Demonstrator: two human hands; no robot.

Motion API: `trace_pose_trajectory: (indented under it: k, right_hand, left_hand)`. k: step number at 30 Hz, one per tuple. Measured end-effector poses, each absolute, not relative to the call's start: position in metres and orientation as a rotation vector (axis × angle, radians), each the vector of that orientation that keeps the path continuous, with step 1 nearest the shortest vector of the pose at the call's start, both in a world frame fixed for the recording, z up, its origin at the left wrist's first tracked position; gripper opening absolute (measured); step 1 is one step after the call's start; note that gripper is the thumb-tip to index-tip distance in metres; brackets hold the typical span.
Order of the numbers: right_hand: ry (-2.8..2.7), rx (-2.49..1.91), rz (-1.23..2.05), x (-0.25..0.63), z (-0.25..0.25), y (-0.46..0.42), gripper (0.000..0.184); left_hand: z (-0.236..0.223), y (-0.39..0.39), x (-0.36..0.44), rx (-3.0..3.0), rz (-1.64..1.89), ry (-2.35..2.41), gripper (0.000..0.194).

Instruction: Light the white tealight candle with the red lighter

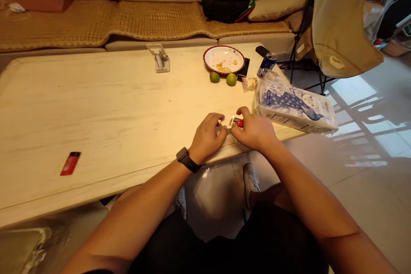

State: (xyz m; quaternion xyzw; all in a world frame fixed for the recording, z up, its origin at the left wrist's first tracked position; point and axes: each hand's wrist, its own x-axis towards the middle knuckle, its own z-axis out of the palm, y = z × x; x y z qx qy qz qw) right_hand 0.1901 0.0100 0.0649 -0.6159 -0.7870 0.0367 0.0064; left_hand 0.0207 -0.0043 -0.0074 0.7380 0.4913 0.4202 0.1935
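Note:
Near the front edge of the pale wooden table, my right hand point(257, 130) is curled around a small red lighter point(238, 123) with a dark metal end facing left. A tiny bright spot, perhaps a flame, shows by that end, next to a small pale piece point(231, 120) too small to name. Facing it, my left hand point(208, 135), with a black watch on the wrist, has its thumb and forefinger curved and apart. Its other fingers are partly hidden, and I see nothing clearly held there. The two thumb tips are close together.
Right of my hands lies a wrapped tissue pack point(295, 105). Behind are two green limes point(231, 79), a red-rimmed plate point(205, 62) with scraps and a blue can point(267, 64). A folding stand point(159, 59) is at the back. A flat red object with a black end point(70, 163) lies left.

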Motion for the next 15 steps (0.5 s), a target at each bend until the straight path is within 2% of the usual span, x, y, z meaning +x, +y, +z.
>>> trace_pose_trajectory:
  k: [15]
  right_hand:
    - [-2.467, -1.917, 0.153, 0.1899, 0.0648, 0.01, 0.051]
  left_hand:
    - [-0.008, -0.0037, 0.0207, 2.068, 1.175, 1.379, 0.025]
